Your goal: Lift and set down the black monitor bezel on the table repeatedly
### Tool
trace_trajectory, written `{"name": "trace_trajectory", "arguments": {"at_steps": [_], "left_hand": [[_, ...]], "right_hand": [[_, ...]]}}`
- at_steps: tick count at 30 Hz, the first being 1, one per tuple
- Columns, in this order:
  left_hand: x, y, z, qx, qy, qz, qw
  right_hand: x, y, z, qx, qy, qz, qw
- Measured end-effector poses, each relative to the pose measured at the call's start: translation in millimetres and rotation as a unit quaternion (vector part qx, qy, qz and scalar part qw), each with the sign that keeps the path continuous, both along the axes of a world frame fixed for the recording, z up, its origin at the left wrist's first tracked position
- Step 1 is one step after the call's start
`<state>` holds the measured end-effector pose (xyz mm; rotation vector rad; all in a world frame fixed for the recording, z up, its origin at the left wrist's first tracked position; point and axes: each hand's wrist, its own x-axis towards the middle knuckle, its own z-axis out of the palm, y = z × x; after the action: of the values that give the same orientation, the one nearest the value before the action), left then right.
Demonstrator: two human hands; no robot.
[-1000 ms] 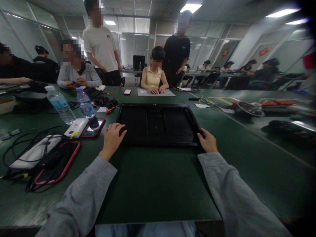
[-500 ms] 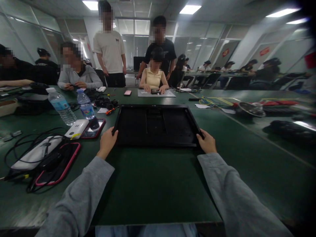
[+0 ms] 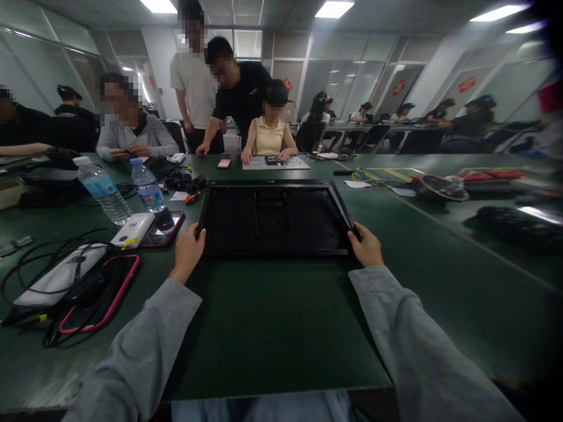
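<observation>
In the head view a black rectangular plastic panel with a raised rim [image 3: 312, 225], like a monitor's back cover, is in front of me over the green table [image 3: 272, 328]. A recessed rectangle shows in its middle. My left hand [image 3: 189, 249] is closed around its left edge, thumb on the rim. On the opposite side my right hand [image 3: 367, 245] grips the right edge the same way. The fingers beneath the panel are hidden. I cannot tell whether its underside touches the table.
Left of me are a phone in a red case [image 3: 163, 228], white power banks [image 3: 132, 228], tangled black cables [image 3: 48, 281] and two water bottles [image 3: 148, 187]. An orange-handled tool [image 3: 193, 196] lies behind the panel. At right are a round metal object [image 3: 444, 187] and co-workers [image 3: 270, 138] sit across.
Both of my hands keep their hold on the panel, with barely any movement. The view has shifted slightly. Across the table a standing person in black has leaned over to the left.
</observation>
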<state>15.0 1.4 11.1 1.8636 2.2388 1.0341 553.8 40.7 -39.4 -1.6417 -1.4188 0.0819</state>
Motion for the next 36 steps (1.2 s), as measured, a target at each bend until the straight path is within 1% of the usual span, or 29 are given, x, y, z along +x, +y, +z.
{"name": "trace_trajectory", "arguments": {"at_steps": [9,17,23,31,36], "left_hand": [[-1.5,0.1,-5.0,-0.012,0.007,0.004,1.0],[1.1,-3.2,-0.5,-0.028,0.01,0.004,1.0],[0.7,-2.8,-2.2,-0.032,0.023,0.009,0.999],[-0.8,-0.3,-5.6,-0.036,0.027,0.005,0.999],[-0.1,-1.5,-6.0,-0.041,0.058,-0.002,0.997]], "right_hand": [[-0.7,-3.2,-0.9,-0.014,-0.004,-0.002,1.0],[3.4,1.1,-5.9,-0.023,-0.007,-0.003,1.0],[4.8,2.9,-5.9,-0.009,0.002,-0.016,1.0],[3.9,3.2,-5.8,-0.013,0.013,0.014,1.0],[2.7,3.8,-5.3,-0.012,0.018,0.018,1.0]]}}
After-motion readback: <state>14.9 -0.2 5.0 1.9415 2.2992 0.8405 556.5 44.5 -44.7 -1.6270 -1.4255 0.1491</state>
